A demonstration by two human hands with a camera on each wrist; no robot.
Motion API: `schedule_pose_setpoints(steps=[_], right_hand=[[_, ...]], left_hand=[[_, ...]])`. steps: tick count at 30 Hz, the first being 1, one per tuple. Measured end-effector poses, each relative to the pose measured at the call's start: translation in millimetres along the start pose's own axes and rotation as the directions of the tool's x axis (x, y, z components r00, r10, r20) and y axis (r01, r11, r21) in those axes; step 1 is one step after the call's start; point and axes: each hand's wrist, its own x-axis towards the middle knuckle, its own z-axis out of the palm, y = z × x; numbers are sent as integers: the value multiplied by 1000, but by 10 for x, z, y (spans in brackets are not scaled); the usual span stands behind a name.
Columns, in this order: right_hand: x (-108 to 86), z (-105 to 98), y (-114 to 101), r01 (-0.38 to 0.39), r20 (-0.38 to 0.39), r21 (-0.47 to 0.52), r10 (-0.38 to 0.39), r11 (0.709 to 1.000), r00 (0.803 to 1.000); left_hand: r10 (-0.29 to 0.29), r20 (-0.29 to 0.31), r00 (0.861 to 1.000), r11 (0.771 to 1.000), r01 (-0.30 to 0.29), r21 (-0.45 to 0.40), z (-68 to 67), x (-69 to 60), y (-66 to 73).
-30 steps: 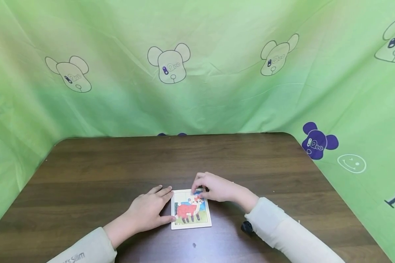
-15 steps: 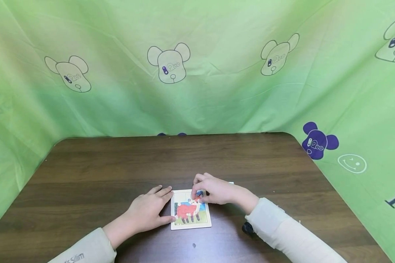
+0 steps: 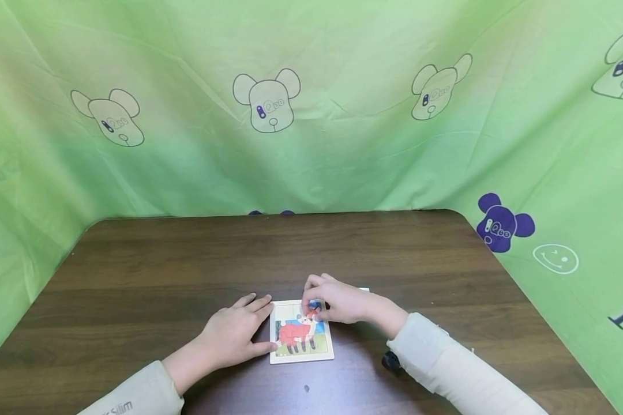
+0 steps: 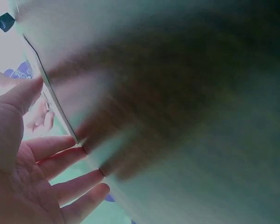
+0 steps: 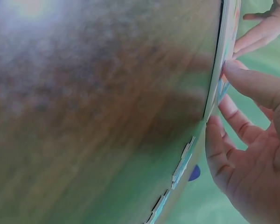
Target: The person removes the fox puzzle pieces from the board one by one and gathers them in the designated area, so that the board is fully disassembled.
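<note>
A framed jigsaw puzzle (image 3: 302, 358) with a red deer picture lies flat on the table near its front. My left hand (image 3: 233, 329) rests beside it, fingers spread and mostly straight, with the thumb and fingertips touching the left side of the frame. Over the upper right corner, my right hand (image 3: 340, 300) pinches a puzzle piece (image 5: 222, 88) between thumb and fingers. That piece looks tilted against the frame in the right wrist view, and the hand covers much of it in the head view. Part of the puzzle's upper right is hidden by those fingers.
Loose puzzle pieces (image 5: 182, 163) lie on the table past the right hand; the edge of a pale piece (image 3: 364, 289) shows behind the wrist. A small black object (image 3: 391, 361) sits by the right cuff. Green printed cloth (image 3: 311, 167) hangs behind the brown table (image 3: 187, 253).
My right hand has shifted slightly towards me at the puzzle's upper right, uncovering the edge of a pale piece behind the wrist. The left hand and the frame have stayed in place.
</note>
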Motion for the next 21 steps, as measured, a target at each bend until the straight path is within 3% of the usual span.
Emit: schedule_pose_setpoints(steps=[14, 21], right_hand=[[6, -1, 30, -6, 7, 38, 5, 999, 1000], [16, -27, 57, 0, 9, 108, -1, 994, 1000]], left_hand=[[3, -5, 1000, 1000, -3, -1, -17, 2, 7], [-1, -9, 1000, 1000, 1, -5, -15, -6, 11]])
